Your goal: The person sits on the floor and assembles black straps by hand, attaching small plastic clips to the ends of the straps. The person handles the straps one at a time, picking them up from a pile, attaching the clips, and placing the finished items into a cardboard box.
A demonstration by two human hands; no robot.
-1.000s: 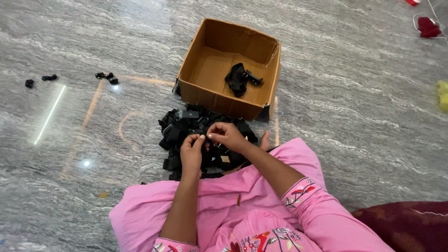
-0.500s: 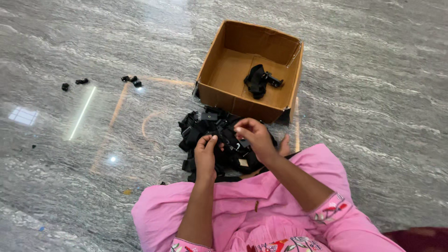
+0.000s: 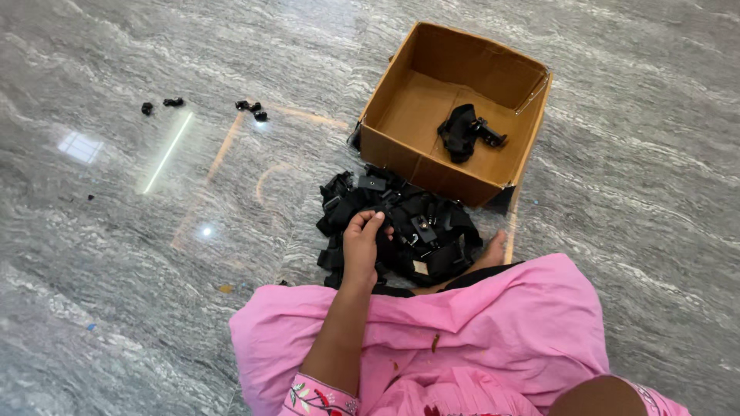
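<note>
A heap of black straps with buckles lies on the grey marble floor in front of my pink-clad lap. My left hand rests on the heap's left side, with its fingertips pinched on one black strap. My right hand is out of sight. A bare foot peeks out at the heap's right edge. Just behind the heap stands an open cardboard box, and one black strap piece with a buckle lies inside it.
Several small black pieces lie scattered on the floor to the far left, with two more beyond them. Bright light reflections show on the polished floor. Pink fabric covers the near foreground.
My right hand, which was at the heap beside the left, has left it and gone out of view. The left hand stays on the heap, and the view has shifted.
</note>
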